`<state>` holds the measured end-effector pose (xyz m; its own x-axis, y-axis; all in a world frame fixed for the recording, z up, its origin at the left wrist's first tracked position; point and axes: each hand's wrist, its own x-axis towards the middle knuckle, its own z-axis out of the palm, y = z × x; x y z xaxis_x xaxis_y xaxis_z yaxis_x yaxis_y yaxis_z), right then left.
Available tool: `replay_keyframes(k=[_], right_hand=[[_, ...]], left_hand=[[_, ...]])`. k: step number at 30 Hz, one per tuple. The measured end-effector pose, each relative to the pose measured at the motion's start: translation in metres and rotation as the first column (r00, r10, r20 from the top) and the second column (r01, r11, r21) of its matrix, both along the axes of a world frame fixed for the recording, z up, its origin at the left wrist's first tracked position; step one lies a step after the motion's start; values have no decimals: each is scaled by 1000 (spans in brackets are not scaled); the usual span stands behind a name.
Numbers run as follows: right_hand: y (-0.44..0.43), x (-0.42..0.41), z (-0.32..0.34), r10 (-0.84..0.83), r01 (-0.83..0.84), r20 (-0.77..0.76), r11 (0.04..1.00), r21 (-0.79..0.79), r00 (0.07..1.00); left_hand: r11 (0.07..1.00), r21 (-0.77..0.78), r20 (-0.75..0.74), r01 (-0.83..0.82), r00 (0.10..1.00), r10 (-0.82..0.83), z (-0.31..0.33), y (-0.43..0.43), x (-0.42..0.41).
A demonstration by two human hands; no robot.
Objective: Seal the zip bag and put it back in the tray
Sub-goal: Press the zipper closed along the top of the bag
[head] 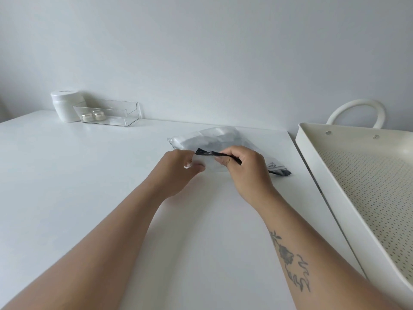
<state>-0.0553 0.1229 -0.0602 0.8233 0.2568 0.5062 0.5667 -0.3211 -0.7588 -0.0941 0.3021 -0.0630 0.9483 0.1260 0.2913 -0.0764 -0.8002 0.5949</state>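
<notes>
Two bare forearms reach in from the near edge over a white surface (89, 175); the right forearm carries a dark flower tattoo (288, 258). At the right, beside the surface and running from near to far, is a cream tray (312, 166) with a perforated floor, raised walls and a looped handle (357, 113) at its far end.

Further in, near the middle of the surface, the left hand (178, 173) sits with its fingers (196, 168) curled loosely, tips at the left near corner of the bag; whether they pinch the edge cannot be told. Just right of it, the right hand (245, 168) has its fingers (225, 161) closed on the dark strip along the mouth of the bag (214, 139), thumb and fingertips pinching it and lifting that edge a little off the surface.

The bag is a silvery-white pouch lying on the surface left of the tray, apart from it, its bulging body stretching away from the hands. Its right near corner, with a dark band and a small printed mark, pokes out past the right hand.

At the far left, against the wall (201, 52), a white jar (64, 106) stands, and just right of it a clear box (109, 115) holds two small gold-lidded pots (92, 116).
</notes>
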Motion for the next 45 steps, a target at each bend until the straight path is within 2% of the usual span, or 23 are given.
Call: replay_keyframes(k=[3, 8, 12, 17, 22, 26, 31, 34, 38, 45], right_hand=[[-3, 2, 2, -6, 6, -16, 1000, 22, 1000], [-7, 3, 2, 63, -53, -140, 996, 76, 988], [-7, 4, 1, 89, -82, -186, 996, 47, 978], [-6, 3, 0, 71, -78, -244, 997, -19, 967], [-7, 5, 2, 6, -16, -198, 999, -45, 980], [-4, 4, 0, 36, -45, -151, 997, -56, 988], [-9, 5, -3, 45, -57, -145, 995, -77, 988], [-16, 8, -9, -51, 31, -105, 984, -177, 993], [-17, 10, -8, -99, 77, -101, 976, -204, 990], [-18, 3, -5, -84, 65, -50, 951, -301, 995]], left_hand=[[999, -37, 32, 29, 999, -28, 4, 2, -3], [939, -298, 203, 172, 972, -114, 20, -9, -11], [901, -411, 172, 139, 982, -73, 21, -11, -12], [902, -426, 97, 73, 995, -35, 17, -7, -6], [852, -500, 49, 155, 987, -151, 17, -6, -10], [865, -486, 21, 128, 991, -135, 17, -7, -8], [842, -520, 99, 139, 990, -102, 15, -4, -8], [838, -529, 17, 132, 989, -145, 16, 3, -9], [843, -525, -24, 114, 989, -149, 17, 8, -10], [939, -337, 29, 65, 998, -59, 11, 8, -9]])
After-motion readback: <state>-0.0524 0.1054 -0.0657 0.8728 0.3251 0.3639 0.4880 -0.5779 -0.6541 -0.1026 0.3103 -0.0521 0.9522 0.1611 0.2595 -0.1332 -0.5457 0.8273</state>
